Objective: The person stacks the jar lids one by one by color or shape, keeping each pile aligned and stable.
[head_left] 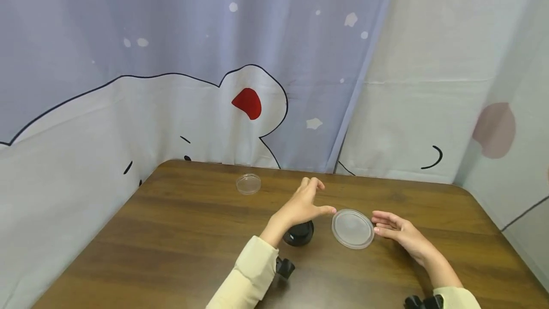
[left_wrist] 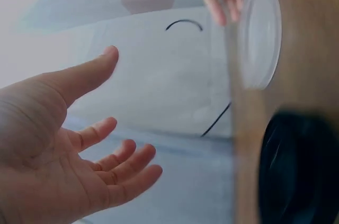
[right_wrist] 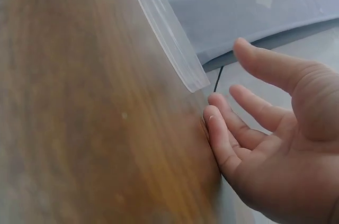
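A clear round plastic dish or lid (head_left: 352,229) with a raised rim lies flat on the table between the two hands. My left hand (head_left: 302,204) hovers to its left, fingers spread and holding nothing; in the left wrist view the palm (left_wrist: 69,155) is bare. Partly behind that wrist sits a glossy black round object (head_left: 299,233), its exact kind unclear. At the dish's right side is my right hand (head_left: 403,235), fingers loosely bent. The right wrist view shows a small gap between the fingertips (right_wrist: 213,113) and the dish (right_wrist: 172,36).
A smaller clear round dish (head_left: 249,184) stands near the back edge of the brown wooden table (head_left: 171,232). Behind the table hangs a printed curtain (head_left: 193,37). Black wrist straps or mounts (head_left: 284,268) are on both forearms.
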{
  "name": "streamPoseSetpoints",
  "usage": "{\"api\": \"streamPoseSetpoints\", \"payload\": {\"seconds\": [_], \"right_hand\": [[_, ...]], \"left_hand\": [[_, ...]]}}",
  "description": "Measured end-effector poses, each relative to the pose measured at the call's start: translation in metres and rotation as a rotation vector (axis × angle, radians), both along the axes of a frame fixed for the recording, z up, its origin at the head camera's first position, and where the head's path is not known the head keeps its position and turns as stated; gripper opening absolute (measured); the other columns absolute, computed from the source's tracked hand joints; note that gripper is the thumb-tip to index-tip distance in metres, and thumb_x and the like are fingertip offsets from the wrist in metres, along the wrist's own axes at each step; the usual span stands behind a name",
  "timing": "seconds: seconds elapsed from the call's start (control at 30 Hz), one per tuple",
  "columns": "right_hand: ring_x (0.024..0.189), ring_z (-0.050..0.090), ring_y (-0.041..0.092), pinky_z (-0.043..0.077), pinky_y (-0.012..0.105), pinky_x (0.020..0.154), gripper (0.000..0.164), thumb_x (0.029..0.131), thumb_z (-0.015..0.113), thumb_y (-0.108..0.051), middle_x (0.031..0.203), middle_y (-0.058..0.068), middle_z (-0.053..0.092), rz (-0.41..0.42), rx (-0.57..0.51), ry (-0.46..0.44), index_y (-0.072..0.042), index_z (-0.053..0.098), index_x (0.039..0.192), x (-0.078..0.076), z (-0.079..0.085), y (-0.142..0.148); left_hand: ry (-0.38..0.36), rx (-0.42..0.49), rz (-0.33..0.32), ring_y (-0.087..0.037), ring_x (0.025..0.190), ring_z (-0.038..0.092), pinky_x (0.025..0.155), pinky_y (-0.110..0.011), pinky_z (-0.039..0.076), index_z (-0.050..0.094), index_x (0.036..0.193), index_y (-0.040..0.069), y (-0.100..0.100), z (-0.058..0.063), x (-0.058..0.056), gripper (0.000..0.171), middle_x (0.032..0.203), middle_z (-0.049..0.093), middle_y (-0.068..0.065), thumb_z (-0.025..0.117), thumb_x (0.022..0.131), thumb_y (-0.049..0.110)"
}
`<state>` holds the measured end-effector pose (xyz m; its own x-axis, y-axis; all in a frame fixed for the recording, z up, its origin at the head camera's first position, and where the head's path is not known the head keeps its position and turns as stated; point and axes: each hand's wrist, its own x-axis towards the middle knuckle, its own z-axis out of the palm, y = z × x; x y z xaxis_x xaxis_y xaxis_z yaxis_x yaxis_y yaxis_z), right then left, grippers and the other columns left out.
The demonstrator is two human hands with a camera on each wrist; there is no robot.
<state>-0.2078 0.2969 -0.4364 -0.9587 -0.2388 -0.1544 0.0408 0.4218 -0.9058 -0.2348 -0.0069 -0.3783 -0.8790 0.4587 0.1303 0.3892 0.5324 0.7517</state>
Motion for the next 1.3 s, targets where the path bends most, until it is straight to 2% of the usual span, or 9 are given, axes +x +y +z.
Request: {"api": "streamPoseSetpoints", "payload": {"seconds": [0.17, 0.27, 0.4, 0.5, 0.63, 0.73, 0.93, 1.13, 1.3], "right_hand": [[0.097, 0.055, -0.015, 0.049, 0.016, 0.083, 0.062, 0.095, 0.062, -0.024, 0.137, 0.024, 0.054, -0.087, 0.049, 0.064, 0.005, 0.037, 0.144, 0.003, 0.007, -0.004], [0.095, 0.056, -0.015, 0.048, 0.014, 0.082, 0.061, 0.095, 0.064, -0.025, 0.124, 0.000, 0.065, -0.121, 0.059, 0.115, 0.004, 0.039, 0.143, 0.003, 0.016, -0.008], [0.095, 0.059, -0.013, 0.049, 0.013, 0.082, 0.058, 0.095, 0.064, -0.022, 0.107, -0.028, 0.060, -0.095, 0.019, 0.191, 0.005, 0.041, 0.141, -0.003, 0.032, -0.020], [0.097, 0.059, -0.012, 0.049, 0.013, 0.084, 0.056, 0.095, 0.064, -0.022, 0.109, -0.025, 0.060, -0.067, 0.014, 0.234, 0.003, 0.043, 0.140, -0.009, 0.044, -0.033], [0.099, 0.058, -0.011, 0.048, 0.013, 0.085, 0.056, 0.095, 0.063, -0.025, 0.127, 0.003, 0.062, -0.037, 0.014, 0.248, -0.002, 0.044, 0.142, -0.017, 0.058, -0.058], [0.099, 0.058, -0.010, 0.049, 0.016, 0.089, 0.056, 0.095, 0.063, -0.024, 0.135, 0.020, 0.056, -0.010, -0.036, 0.241, -0.002, 0.043, 0.143, -0.024, 0.065, -0.085], [0.102, 0.060, -0.003, 0.047, 0.031, 0.101, 0.053, 0.094, 0.063, -0.017, 0.136, 0.017, 0.056, -0.001, -0.232, 0.176, -0.005, 0.045, 0.142, -0.037, 0.064, -0.158], [0.097, 0.062, 0.004, 0.048, 0.034, 0.097, 0.053, 0.090, 0.063, -0.008, 0.131, 0.015, 0.057, -0.069, -0.526, 0.077, -0.004, 0.047, 0.140, -0.046, 0.043, -0.245], [0.118, 0.055, 0.020, 0.042, 0.042, 0.106, 0.057, 0.094, 0.059, -0.017, 0.139, 0.017, 0.048, -0.044, -0.681, -0.036, -0.006, 0.037, 0.146, -0.050, 0.016, -0.290]], "left_hand": [[0.032, 0.042, -0.025, -0.024, 0.108, 0.052, 0.094, -0.037, 0.046, 0.049, 0.120, 0.007, -0.050, 0.009, 0.002, 0.051, 0.119, 0.050, -0.012, 0.076, 0.084, 0.030], [0.007, 0.092, -0.004, -0.026, 0.104, 0.055, 0.091, -0.038, 0.049, 0.050, 0.119, 0.004, -0.087, 0.005, 0.002, 0.049, 0.116, 0.053, -0.013, 0.077, 0.084, 0.025], [-0.032, 0.168, 0.094, -0.030, 0.102, 0.058, 0.088, -0.038, 0.051, 0.049, 0.119, 0.001, -0.135, -0.002, 0.003, 0.048, 0.116, 0.055, -0.017, 0.077, 0.084, 0.019], [-0.069, 0.215, 0.190, -0.029, 0.102, 0.059, 0.085, -0.034, 0.051, 0.048, 0.120, 0.001, -0.163, -0.007, 0.004, 0.048, 0.117, 0.055, -0.018, 0.076, 0.085, 0.017], [-0.132, 0.247, 0.289, -0.028, 0.107, 0.058, 0.085, -0.033, 0.051, 0.044, 0.127, 0.003, -0.188, -0.012, 0.008, 0.054, 0.124, 0.052, -0.020, 0.073, 0.087, 0.023], [-0.170, 0.270, 0.341, -0.030, 0.112, 0.056, 0.089, -0.036, 0.050, 0.042, 0.132, 0.004, -0.197, -0.016, 0.009, 0.057, 0.129, 0.050, -0.020, 0.071, 0.089, 0.026], [-0.237, 0.462, 0.456, -0.025, 0.113, 0.056, 0.100, -0.042, 0.049, 0.041, 0.134, 0.001, -0.194, -0.027, -0.008, 0.055, 0.132, 0.048, -0.019, 0.068, 0.091, 0.023], [-0.281, 0.763, 0.607, -0.003, 0.091, 0.058, 0.094, -0.033, 0.051, 0.043, 0.133, 0.002, -0.182, -0.042, -0.033, 0.051, 0.121, 0.053, -0.010, 0.068, 0.090, 0.010], [-0.295, 0.872, 0.631, -0.020, 0.117, 0.052, 0.104, -0.047, 0.037, 0.041, 0.138, 0.009, -0.175, -0.064, -0.048, 0.059, 0.128, 0.056, -0.008, 0.070, 0.086, 0.006]]}}
